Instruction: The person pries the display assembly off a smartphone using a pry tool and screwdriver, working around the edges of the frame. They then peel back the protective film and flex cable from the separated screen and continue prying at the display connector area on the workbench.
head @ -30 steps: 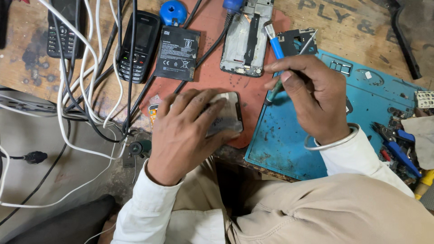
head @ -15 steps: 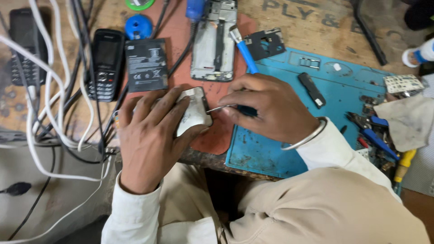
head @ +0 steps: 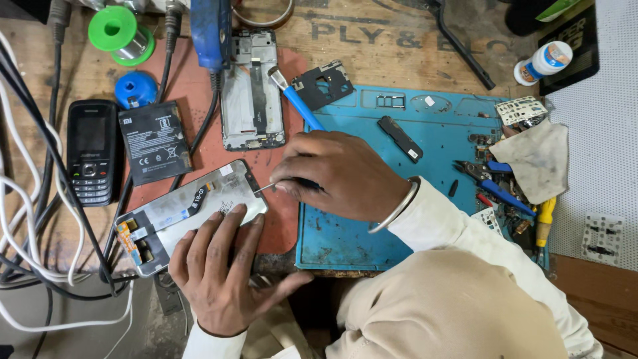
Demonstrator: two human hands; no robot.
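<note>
Right hand point(head: 349, 176) is closed in a pinch on a thin metal tool point(head: 264, 189), probably tweezers or a fine probe, though only its tip shows past the fingers. The tip rests at the upper right corner of the opened phone chassis point(head: 189, 216). Left hand point(head: 222, 269) lies flat with fingers spread, pressing down on the chassis's lower right part to steady it; it grips nothing. The chassis lies face down and tilted on the red work mat point(head: 193, 93), its far end toward the white cables point(head: 26, 219). Judged step: probing or lifting a small part at the chassis corner. The next move calls for a light, steady tip and firm downward pressure from the left hand so the frame does not pivot. Just beyond the chassis: a black battery point(head: 154, 141) and a black keypad phone point(head: 92, 151). Further up, a second stripped phone frame point(head: 251, 90) and a blue-handled brush point(head: 299, 106). To the right, the blue repair mat point(head: 432, 133) holds blue-handled cutters point(head: 495, 186).
</note>
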